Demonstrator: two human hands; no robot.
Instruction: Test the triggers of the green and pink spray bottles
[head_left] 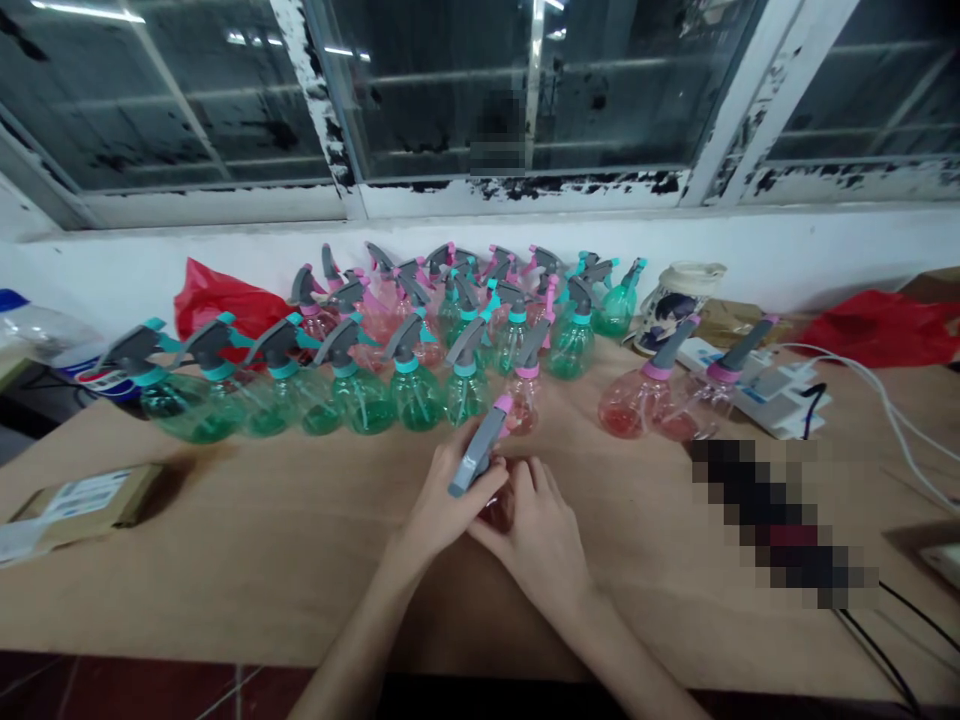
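Observation:
Both my hands meet at the middle of the wooden table. My left hand [450, 500] grips a spray bottle [484, 460] by its grey trigger head with the pink collar, and my right hand [536, 530] wraps the bottle's pinkish-red body, which is mostly hidden by my fingers. Just beyond my hands stands a row of green spray bottles [416, 395] with teal collars. A small pink-collared bottle [521, 400] stands closest to the held head. More pink and green bottles crowd behind them.
Two pink bottles [634, 400] stand right, near a white power strip [765, 385]. A cardboard package [82, 505] lies left. Red plastic bags [885, 325] lie along the wall, beside a printed mug [679, 305]. Cables run along the right side. A pixelated patch covers the table's right part.

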